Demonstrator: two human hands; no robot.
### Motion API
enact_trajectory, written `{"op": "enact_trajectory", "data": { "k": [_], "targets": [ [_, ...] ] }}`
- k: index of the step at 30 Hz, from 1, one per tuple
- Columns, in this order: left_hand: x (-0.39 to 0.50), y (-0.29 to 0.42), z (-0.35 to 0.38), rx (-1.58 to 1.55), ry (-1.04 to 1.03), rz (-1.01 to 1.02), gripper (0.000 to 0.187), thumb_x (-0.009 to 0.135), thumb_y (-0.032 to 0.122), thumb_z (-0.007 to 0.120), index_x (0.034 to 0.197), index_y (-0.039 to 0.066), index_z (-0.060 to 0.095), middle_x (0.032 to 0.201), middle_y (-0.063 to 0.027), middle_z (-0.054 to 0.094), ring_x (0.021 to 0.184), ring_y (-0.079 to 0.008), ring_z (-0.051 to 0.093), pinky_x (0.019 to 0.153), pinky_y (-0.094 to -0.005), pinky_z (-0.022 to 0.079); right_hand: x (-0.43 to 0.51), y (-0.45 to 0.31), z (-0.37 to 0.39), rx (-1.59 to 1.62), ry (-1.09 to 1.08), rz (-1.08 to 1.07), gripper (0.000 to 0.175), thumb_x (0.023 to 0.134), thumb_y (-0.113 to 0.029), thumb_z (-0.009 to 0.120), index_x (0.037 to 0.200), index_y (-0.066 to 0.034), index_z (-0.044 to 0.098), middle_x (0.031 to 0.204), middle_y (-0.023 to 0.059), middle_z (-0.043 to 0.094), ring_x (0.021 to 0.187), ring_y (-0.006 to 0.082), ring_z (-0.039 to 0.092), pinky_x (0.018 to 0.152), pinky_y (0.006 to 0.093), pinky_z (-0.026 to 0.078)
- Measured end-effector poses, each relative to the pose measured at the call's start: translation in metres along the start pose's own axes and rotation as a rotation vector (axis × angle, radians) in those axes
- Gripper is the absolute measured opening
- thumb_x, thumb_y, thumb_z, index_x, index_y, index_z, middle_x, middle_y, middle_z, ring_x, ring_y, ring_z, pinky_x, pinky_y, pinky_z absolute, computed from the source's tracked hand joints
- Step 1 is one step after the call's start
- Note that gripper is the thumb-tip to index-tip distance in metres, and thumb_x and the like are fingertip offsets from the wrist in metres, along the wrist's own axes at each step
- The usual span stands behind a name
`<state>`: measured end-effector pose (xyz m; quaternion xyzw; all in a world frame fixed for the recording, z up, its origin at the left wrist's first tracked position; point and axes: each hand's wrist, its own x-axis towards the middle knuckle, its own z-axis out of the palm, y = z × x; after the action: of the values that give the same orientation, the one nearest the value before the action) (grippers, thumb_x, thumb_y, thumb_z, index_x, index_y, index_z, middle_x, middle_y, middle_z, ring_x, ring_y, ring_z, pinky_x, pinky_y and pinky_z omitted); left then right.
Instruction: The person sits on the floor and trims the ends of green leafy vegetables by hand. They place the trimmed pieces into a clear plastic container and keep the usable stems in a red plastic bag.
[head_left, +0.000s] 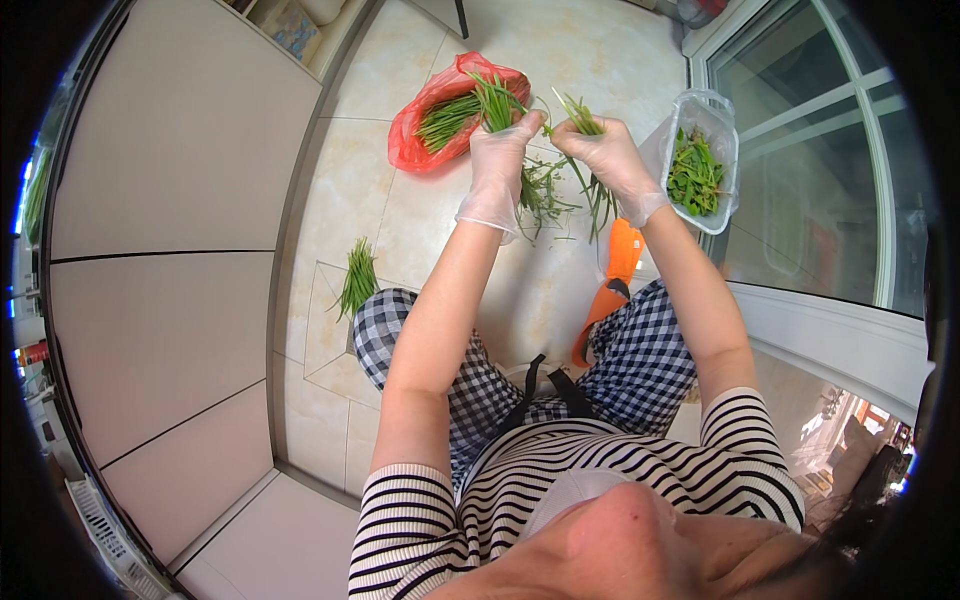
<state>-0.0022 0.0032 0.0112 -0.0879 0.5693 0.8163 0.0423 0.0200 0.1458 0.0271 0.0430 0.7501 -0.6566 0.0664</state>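
Note:
My left hand (499, 161), in a clear disposable glove, grips a bunch of green garlic chives (493, 101) by the right edge of a red plastic bag (403, 142). More chives (444, 124) lie inside that bag. My right hand (609, 154), gloved the same way, pinches a smaller bundle of chives (581, 114), and some of its leaves hang down below the palm. The two hands are close together but apart. Beneath them, loose trimmings (544, 191) lie scattered on the tiled floor. Another bunch of chives (360, 276) rests on the floor beside my left knee.
A lined plastic bin (730, 180) holding green leaves (696, 172) stands to the right, against a glass door (795, 165). Pale cabinets (180, 142) run along the left. An orange slipper (624, 251) is on my right foot. A dark leg (461, 19) shows at the top.

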Motion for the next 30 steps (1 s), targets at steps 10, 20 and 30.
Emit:
{"op": "enact_trajectory", "data": {
  "k": [10, 20, 30],
  "targets": [
    [0.003, 0.001, -0.001, 0.034, 0.049, 0.001, 0.009, 0.079, 0.01, 0.065, 0.083, 0.003, 0.063, 0.076, 0.0011, 0.06, 0.078, -0.0105, 0.054, 0.078, -0.0256, 0.041, -0.007, -0.013, 0.003, 0.018, -0.037, 0.133, 0.019, 0.078, -0.021, 0.067, 0.084, -0.0038, 0.066, 0.073, -0.0029, 0.057, 0.064, 0.0048, 0.046, 0.058, 0.0203, 0.035],
    [0.0, 0.009, -0.006, 0.105, 0.026, -0.009, 0.013, 0.08, 0.019, 0.065, 0.078, 0.005, 0.064, 0.069, 0.0043, 0.056, 0.054, -0.0054, 0.039, 0.051, -0.0221, 0.031, -0.001, -0.006, -0.01, 0.27, -0.238, 0.303, 0.017, 0.081, -0.021, 0.063, 0.081, -0.005, 0.066, 0.055, -0.0079, 0.041, 0.047, 0.0042, 0.026, 0.045, 0.0221, 0.02],
    [0.002, -0.01, -0.005, 0.247, -0.088, 0.119, 0.009, 0.079, 0.009, 0.064, 0.084, 0.001, 0.063, 0.081, -0.0009, 0.062, 0.073, -0.0096, 0.054, 0.071, -0.0271, 0.043, -0.007, -0.006, 0.004, -0.009, -0.024, 0.111, 0.025, 0.076, -0.026, 0.066, 0.081, -0.0022, 0.067, 0.07, -0.0015, 0.059, 0.063, 0.0064, 0.048, 0.059, 0.0214, 0.037]
  ]
}}
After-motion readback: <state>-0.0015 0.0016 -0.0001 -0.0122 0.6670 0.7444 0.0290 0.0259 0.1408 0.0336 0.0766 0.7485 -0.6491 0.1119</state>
